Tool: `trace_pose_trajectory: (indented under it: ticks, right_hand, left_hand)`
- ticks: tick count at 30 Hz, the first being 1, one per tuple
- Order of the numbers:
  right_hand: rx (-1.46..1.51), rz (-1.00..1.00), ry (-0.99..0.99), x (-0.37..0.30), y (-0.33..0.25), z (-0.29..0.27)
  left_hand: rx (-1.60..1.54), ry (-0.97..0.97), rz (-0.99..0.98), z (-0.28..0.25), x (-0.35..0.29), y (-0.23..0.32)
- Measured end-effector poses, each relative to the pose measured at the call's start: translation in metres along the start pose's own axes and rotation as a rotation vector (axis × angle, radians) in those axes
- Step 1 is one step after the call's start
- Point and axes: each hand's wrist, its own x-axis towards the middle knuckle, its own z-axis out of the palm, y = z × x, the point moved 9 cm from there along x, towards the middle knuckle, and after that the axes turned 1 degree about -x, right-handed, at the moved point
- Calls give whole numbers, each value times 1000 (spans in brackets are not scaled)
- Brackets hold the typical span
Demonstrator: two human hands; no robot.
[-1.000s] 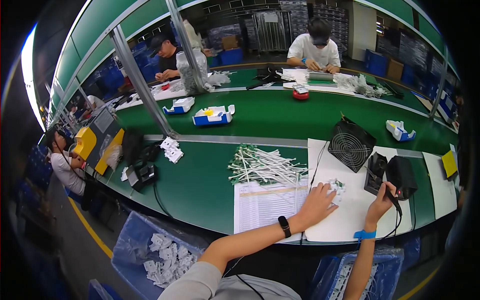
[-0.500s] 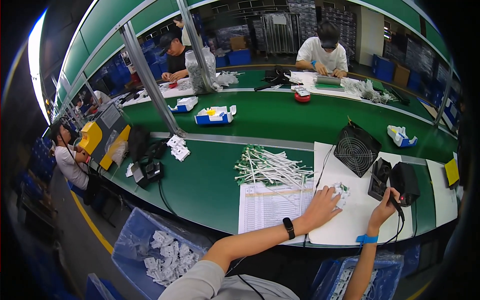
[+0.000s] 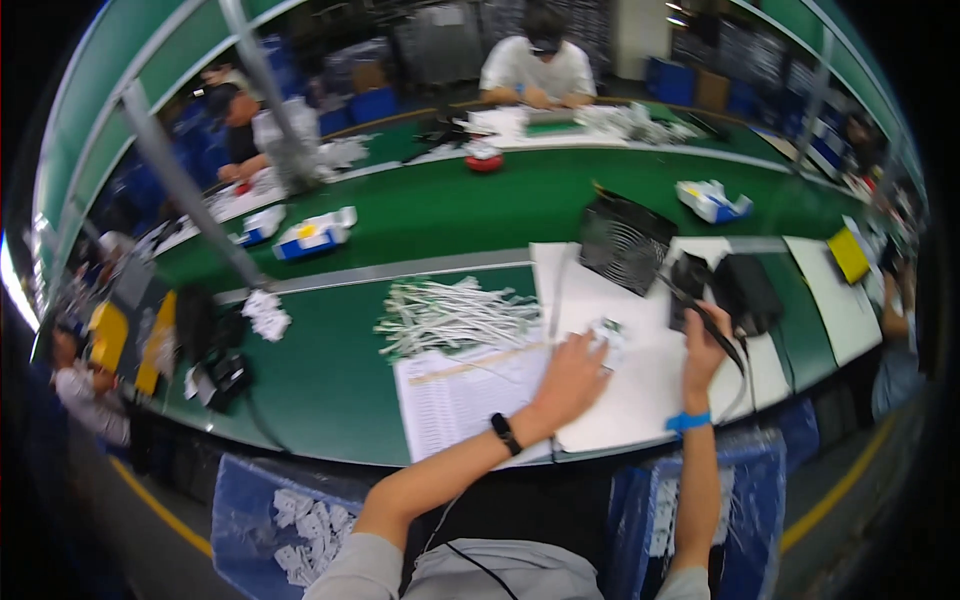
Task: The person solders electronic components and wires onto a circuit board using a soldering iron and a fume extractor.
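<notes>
Green bench (image 3: 330, 350), white sheet (image 3: 640, 415) at right. Left hand (image 3: 572, 380) lay at small white parts (image 3: 608, 332) on sheet, grip unclear; right hand (image 3: 704, 352) held iron (image 3: 692, 304) beside black stand (image 3: 690, 269). Step, seemingly: iron at the ready; next move called for steadied parts.

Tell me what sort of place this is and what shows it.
Most likely a factory assembly floor: a long green workbench, a blue plastic bin of small white parts, and a black pen-shaped tool in the right hand.
</notes>
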Motion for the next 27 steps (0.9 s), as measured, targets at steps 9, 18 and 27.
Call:
trace_pose_trajectory:
  ticks: [9,18,27]
  right_hand:
    - [22,-111,-35,-9,-35,12]
    - [-79,-43,-273,-22,-30,37]
    - [-172,-93,-360,-21,-41,51]
  left_hand:
    - [50,0,-18,-1,5,8]
    - [27,23,-45,-1,5,9]
    - [11,36,-52,-5,5,7]
